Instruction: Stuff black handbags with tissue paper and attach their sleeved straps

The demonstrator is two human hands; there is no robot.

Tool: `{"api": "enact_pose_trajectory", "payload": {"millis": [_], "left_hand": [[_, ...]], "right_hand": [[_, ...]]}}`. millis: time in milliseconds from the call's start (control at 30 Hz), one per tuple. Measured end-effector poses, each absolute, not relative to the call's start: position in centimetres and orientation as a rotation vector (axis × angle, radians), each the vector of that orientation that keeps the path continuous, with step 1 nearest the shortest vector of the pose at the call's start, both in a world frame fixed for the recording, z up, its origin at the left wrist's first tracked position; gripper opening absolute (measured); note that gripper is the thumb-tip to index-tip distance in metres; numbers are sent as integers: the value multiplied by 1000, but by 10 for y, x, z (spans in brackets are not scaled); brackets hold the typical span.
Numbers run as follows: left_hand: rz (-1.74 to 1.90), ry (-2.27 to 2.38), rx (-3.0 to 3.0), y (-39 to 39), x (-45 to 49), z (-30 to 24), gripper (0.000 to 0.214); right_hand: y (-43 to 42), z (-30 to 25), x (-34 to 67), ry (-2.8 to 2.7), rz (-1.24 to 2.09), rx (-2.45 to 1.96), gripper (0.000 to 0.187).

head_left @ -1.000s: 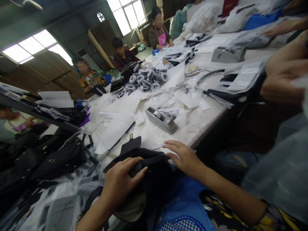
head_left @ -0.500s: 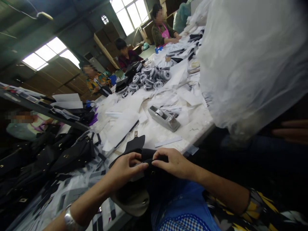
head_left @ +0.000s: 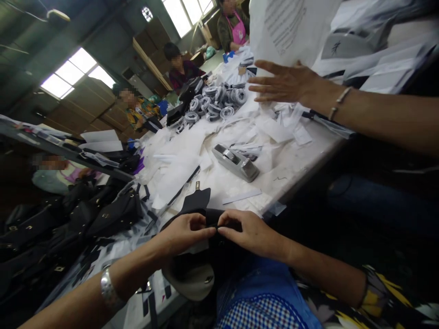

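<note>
A black leather bag (head_left: 200,205) lies at the near edge of the white table (head_left: 295,160), partly hanging over my lap. My left hand (head_left: 185,233) pinches its top edge, fingers closed on the black material. My right hand (head_left: 252,233) grips the same edge from the right, fingertips almost meeting those of the left. A silver watch sits on my left wrist. The bag's tan lower part (head_left: 190,276) hangs below the hands.
A grey tape dispenser (head_left: 236,162) stands mid-table among white paper sheets. Rolls of tape (head_left: 216,103) are heaped further back. Black bags (head_left: 85,214) are piled at the left. A co-worker's hand (head_left: 284,82) reaches in from the right. Other people sit along the far side.
My right hand left the table and joined the left on the bag's edge. The large plastic bag at right is gone from view; a co-worker's hand now reaches over the table.
</note>
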State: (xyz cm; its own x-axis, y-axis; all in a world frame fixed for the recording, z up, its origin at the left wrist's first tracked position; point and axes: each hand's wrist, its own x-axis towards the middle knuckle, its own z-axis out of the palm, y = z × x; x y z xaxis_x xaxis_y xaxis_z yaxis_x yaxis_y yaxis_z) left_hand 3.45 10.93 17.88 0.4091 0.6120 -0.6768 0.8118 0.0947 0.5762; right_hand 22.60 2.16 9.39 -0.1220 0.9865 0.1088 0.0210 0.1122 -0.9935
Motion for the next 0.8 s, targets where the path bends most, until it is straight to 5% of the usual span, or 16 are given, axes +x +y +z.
{"api": "enact_pose_trajectory", "payload": {"millis": [800], "left_hand": [[-286, 1370, 1601, 106, 40, 181, 37]], "right_hand": [[20, 87, 224, -1321, 1225, -1165, 6]]}}
